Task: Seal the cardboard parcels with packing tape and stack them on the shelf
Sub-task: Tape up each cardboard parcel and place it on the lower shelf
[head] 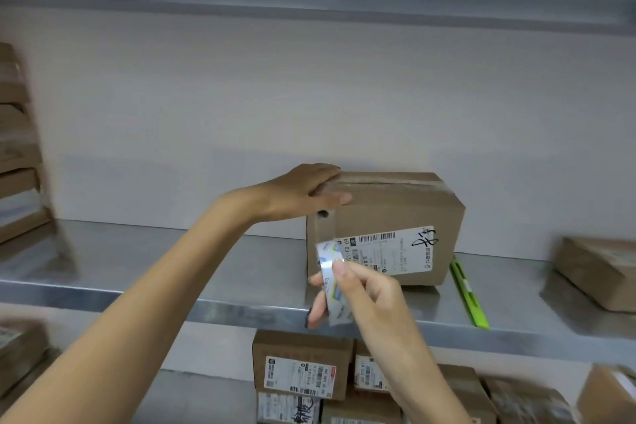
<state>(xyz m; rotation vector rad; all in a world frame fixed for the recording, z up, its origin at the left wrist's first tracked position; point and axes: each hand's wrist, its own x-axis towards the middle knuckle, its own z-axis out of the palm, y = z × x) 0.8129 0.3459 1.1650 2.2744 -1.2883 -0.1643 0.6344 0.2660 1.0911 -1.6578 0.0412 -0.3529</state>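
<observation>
A brown cardboard parcel [395, 213] stands on the metal shelf [144, 272], taped along its top seam, with a white shipping label on its front face. My left hand [303, 193] grips the parcel's top left corner, fingers over the top and thumb on the front. My right hand [361, 289] is just in front of the parcel's lower left edge and holds a roll of packing tape [332, 282] with a white and blue printed side.
A green strip [469, 296] lies on the shelf right of the parcel. Another parcel [599, 272] sits at the far right, flat cartons [17, 148] stand at the left. Several labelled parcels [303, 365] are stacked on the lower shelf.
</observation>
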